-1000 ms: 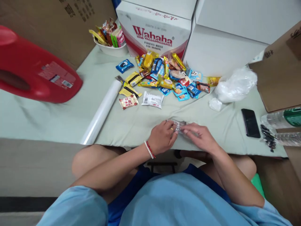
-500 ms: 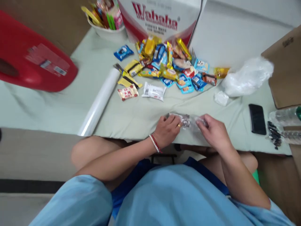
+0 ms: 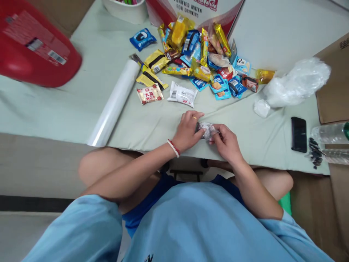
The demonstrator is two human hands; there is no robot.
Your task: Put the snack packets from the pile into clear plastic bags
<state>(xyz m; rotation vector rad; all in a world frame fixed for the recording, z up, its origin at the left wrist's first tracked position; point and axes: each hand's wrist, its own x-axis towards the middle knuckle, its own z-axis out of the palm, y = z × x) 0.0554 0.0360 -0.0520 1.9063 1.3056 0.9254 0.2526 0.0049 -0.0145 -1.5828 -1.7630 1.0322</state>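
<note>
A small dark packet in crinkled clear plastic [image 3: 206, 129] lies at the near edge of the table, between both hands. My left hand [image 3: 187, 131] grips its left end, with the thumb on the near side and the fingers around the far side. At the right end, my right hand [image 3: 227, 142] pinches the gathered plastic between thumb and fingers. What is inside the plastic is partly covered by the fingers. Just beyond the hands lie a white snack packet [image 3: 182, 94] and a cream and red snack packet [image 3: 149, 94].
Many wrapped snacks [image 3: 201, 72] are heaped before a water carton [image 3: 199, 12]. A roll of clear film [image 3: 116, 103] and a red jug [image 3: 38, 47] are at left. On the right are a crumpled plastic bag [image 3: 297, 83], a phone [image 3: 299, 134] and plastic bottles [image 3: 329, 134].
My right hand has moved left, closer to my left hand, and the stretched plastic is now bunched against the packet. My left hand's fingers have shifted. The view has tilted down.
</note>
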